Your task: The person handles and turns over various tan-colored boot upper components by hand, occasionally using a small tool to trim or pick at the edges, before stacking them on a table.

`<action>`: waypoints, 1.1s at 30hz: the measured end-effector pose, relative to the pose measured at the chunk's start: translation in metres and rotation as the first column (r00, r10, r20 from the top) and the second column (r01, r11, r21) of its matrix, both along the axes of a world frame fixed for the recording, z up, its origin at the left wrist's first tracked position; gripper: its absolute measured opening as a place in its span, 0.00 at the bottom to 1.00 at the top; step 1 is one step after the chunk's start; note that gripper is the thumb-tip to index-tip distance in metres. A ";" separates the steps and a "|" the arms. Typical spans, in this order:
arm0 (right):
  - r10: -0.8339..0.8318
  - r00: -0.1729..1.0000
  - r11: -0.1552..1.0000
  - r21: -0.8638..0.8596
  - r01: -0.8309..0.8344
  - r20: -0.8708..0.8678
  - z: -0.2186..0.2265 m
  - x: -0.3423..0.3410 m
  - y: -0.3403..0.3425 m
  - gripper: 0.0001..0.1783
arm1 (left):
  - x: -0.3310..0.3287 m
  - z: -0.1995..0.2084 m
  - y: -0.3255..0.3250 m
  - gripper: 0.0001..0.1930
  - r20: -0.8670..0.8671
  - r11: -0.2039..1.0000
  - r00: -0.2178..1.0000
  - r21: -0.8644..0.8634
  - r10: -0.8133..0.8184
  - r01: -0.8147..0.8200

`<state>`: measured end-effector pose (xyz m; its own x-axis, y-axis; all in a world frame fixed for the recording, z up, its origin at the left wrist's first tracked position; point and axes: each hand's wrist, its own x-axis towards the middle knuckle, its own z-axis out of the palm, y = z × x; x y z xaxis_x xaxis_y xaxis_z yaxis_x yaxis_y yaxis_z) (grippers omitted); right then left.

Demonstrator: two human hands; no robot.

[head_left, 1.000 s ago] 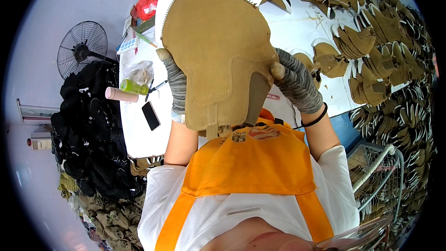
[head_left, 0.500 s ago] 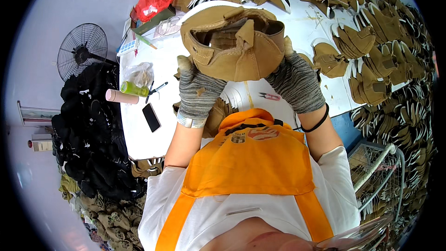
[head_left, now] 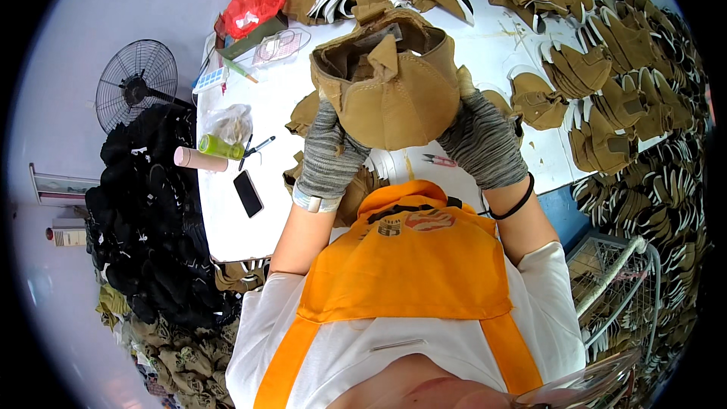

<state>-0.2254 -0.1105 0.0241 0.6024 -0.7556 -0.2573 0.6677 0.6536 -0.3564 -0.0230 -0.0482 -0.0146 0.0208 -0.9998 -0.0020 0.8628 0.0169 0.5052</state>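
A brown boot upper (head_left: pixel 397 110) is held up in front of me, its rounded end toward me and its opening facing upward. Around its left side my left hand (head_left: pixel 327 155) is closed, in a grey striped knitted glove. My right hand (head_left: pixel 486 144), gloved alike, grips the opposite side with the thumb along the edge. Most fingers of both hands are hidden beneath the upper. Below my left hand more brown uppers (head_left: pixel 363 191) lie on the white table (head_left: pixel 284 204), and small red-handled snips (head_left: pixel 441 160) rest between my hands.
Brown uppers (head_left: pixel 579 68) crowd the table's right and far sides. On the left are a phone (head_left: pixel 248 193), a pink cylinder (head_left: pixel 200 158), pens (head_left: pixel 257 145) and a box with a red bag (head_left: pixel 254 6). A fan (head_left: pixel 136 87) stands beyond, above a black shoe pile (head_left: pixel 151 204).
The upper has come slightly nearer and tilted, showing more of its rounded end; its white edge has gone from sight. My left hand has shifted right and turned inward.
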 end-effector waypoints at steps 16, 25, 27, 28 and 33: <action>-0.569 0.529 0.360 -0.769 -0.528 -0.629 -0.068 -0.003 -0.021 0.19 | -0.023 0.034 0.008 0.28 0.110 1.000 0.994 -0.008 -0.002 0.003; -0.460 0.658 0.516 -0.782 -0.349 -0.597 -0.086 -0.006 -0.029 0.18 | -0.024 0.033 0.008 0.36 0.219 0.998 0.975 -0.070 0.021 -0.006; -0.397 0.572 0.522 -0.689 -0.502 -0.718 -0.059 -0.003 -0.022 0.18 | -0.023 0.029 0.010 0.35 0.226 0.998 0.974 -0.057 0.033 -0.020; -0.378 0.582 0.539 -0.682 -0.494 -0.720 -0.060 -0.002 -0.022 0.18 | -0.022 0.027 0.009 0.34 0.219 0.999 0.975 -0.044 0.039 -0.030; -0.549 0.579 0.384 -0.797 -0.467 -0.603 -0.078 -0.004 -0.026 0.19 | -0.020 0.029 0.008 0.32 0.148 0.998 0.987 -0.030 0.056 -0.052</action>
